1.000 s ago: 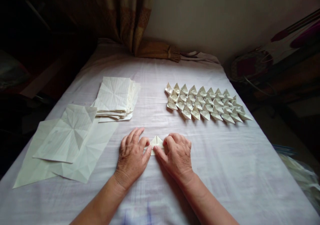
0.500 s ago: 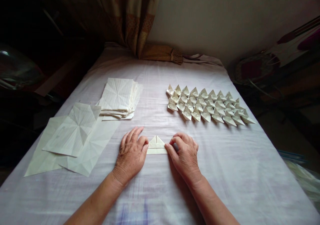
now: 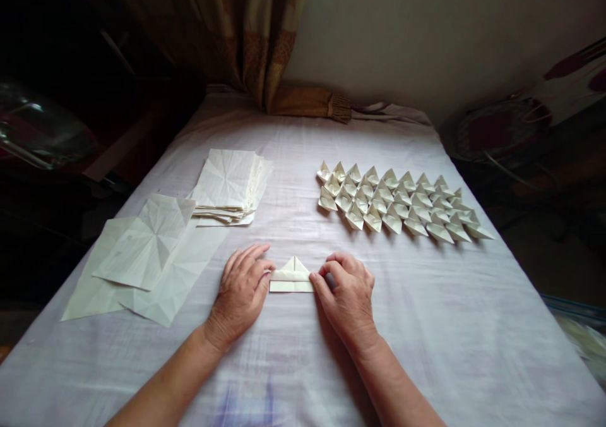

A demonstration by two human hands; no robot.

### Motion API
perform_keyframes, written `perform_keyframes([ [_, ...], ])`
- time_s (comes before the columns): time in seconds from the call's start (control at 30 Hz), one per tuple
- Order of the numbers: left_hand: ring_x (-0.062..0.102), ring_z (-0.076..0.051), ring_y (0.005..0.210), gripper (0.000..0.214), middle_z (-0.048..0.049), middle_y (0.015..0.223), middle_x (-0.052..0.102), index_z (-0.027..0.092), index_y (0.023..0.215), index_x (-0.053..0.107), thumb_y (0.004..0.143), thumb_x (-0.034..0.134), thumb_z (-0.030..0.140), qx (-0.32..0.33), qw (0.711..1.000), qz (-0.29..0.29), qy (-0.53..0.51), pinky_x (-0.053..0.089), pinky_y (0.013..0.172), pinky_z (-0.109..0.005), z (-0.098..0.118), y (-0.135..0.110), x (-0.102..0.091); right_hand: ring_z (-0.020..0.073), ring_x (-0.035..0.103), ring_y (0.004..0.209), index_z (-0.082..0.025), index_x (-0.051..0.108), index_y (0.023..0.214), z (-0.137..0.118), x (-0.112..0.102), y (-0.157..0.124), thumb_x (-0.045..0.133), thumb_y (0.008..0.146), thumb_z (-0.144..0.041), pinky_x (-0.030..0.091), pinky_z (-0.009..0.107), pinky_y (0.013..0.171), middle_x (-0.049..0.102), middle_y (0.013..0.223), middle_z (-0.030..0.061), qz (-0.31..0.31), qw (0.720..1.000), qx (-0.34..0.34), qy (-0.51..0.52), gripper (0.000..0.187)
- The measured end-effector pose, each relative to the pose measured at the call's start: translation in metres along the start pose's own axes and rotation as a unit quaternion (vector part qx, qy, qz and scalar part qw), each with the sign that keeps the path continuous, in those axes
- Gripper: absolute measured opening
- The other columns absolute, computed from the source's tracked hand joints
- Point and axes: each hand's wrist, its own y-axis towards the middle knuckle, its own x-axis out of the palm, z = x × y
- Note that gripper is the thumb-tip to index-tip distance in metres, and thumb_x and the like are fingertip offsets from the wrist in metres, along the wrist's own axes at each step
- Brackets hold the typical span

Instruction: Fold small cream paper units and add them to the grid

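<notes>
The left hand (image 3: 241,288) is pinching the left end of the folded paper (image 3: 294,280); the right hand (image 3: 344,291) is pinching its right end. The paper is lying flat on the near side, between the hands. In my judgement, sound creasing is requiring even thumb pressure and level edges. Pale, wrinkled cloth (image 3: 416,332) is covering the surface; a curtain (image 3: 262,54) is hanging on the far side, beside a dim wall (image 3: 402,42).

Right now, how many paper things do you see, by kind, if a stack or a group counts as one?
Stack of sheets: 1
Loose sheets: 3 visible
Folded piece between left hand and right hand: 1
Group of pointed folded pieces: 1
Total: 6
</notes>
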Motion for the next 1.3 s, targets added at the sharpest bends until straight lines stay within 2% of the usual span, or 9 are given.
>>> perform_keyframes([
  [0.13,0.056,-0.021,0.118,0.022,-0.0047,0.120,0.066,0.025,0.107,0.065,0.094,0.049,0.019,0.085,0.996,-0.002,-0.033,0.037,0.109,-0.045,0.004,0.013,-0.005,0.0228,0.053,0.094,-0.023,0.061,0.075,0.000,-0.001,0.001,0.062,0.086,-0.029,0.030,0.038,0.088,0.063,0.096,0.0035,0.003,1.000,-0.009,0.005,0.012],
  [0.3,0.051,-0.025,0.120,0.032,-0.0066,0.126,0.062,0.024,0.117,0.063,0.086,0.065,0.028,0.112,0.988,-0.106,-0.016,0.033,0.110,-0.046,0.007,0.042,-0.002,0.0224,0.054,0.092,-0.023,0.062,0.074,0.001,-0.001,0.002,0.064,0.085,-0.029,0.031,0.038,0.086,0.064,0.096,0.0038,0.003,1.000,-0.014,0.008,0.013],
  [0.67,0.059,-0.022,0.092,0.008,-0.0026,0.093,0.065,0.022,0.089,0.056,0.083,0.062,0.021,0.135,0.964,-0.229,0.007,0.042,0.088,-0.036,0.022,0.069,-0.012,0.0218,0.057,0.095,-0.023,0.064,0.085,0.005,-0.001,0.001,0.056,0.089,-0.025,0.032,0.038,0.089,0.066,0.101,0.0049,0.000,0.998,-0.027,0.049,0.009],
  [0.9,0.061,-0.018,0.080,0.012,0.0003,0.086,0.068,0.022,0.093,0.060,0.082,0.058,0.020,-0.037,0.958,-0.223,-0.175,0.043,0.073,-0.029,0.030,0.068,-0.012,0.0242,0.062,0.096,-0.022,0.055,0.119,0.011,0.004,-0.001,0.059,0.087,-0.031,0.042,0.040,0.087,0.069,0.105,0.0084,0.040,0.992,-0.048,0.110,0.034],
  [0.97,0.060,-0.016,0.076,0.013,0.0005,0.087,0.066,0.021,0.094,0.059,0.081,0.058,0.024,-0.143,0.921,-0.187,-0.311,0.043,0.068,-0.025,0.032,0.066,-0.011,0.0240,0.064,0.094,-0.022,0.053,0.122,0.010,0.003,-0.001,0.062,0.086,-0.033,0.046,0.038,0.084,0.069,0.104,0.0078,0.052,0.988,-0.058,0.132,0.039],
  [1.03,0.057,-0.013,0.068,0.020,0.0009,0.080,0.063,0.019,0.089,0.056,0.080,0.062,0.036,-0.223,0.848,-0.162,-0.453,0.042,0.063,-0.023,0.036,0.063,-0.007,0.0231,0.065,0.091,-0.023,0.056,0.116,0.007,0.002,0.000,0.064,0.084,-0.032,0.048,0.036,0.080,0.070,0.101,0.0063,0.045,0.984,-0.070,0.155,0.035],
  [1.13,0.052,-0.010,0.066,0.033,0.0034,0.073,0.056,0.018,0.081,0.052,0.074,0.071,0.044,-0.258,0.775,-0.121,-0.564,0.041,0.063,-0.021,0.042,0.057,0.000,0.0217,0.066,0.084,-0.023,0.061,0.106,0.000,-0.001,0.001,0.066,0.083,-0.032,0.048,0.034,0.075,0.072,0.094,0.0043,0.031,0.979,-0.079,0.183,0.024],
  [1.23,0.049,-0.009,0.065,0.037,0.0042,0.072,0.053,0.018,0.080,0.050,0.073,0.074,0.045,-0.255,0.759,-0.107,-0.590,0.040,0.063,-0.020,0.045,0.051,0.009,0.0189,0.066,0.075,-0.023,0.065,0.095,-0.005,-0.002,0.001,0.063,0.086,-0.028,0.047,0.031,0.072,0.072,0.084,0.0015,0.021,0.975,-0.076,0.208,0.010],
  [1.3,0.051,-0.010,0.066,0.033,0.0035,0.073,0.054,0.019,0.082,0.050,0.077,0.071,0.043,-0.237,0.777,-0.103,-0.574,0.042,0.064,-0.021,0.045,0.047,0.014,0.0163,0.064,0.067,-0.023,0.065,0.084,-0.006,-0.001,0.001,0.058,0.089,-0.024,0.045,0.029,0.068,0.071,0.075,-0.0005,0.024,0.972,-0.076,0.220,0.008],
])
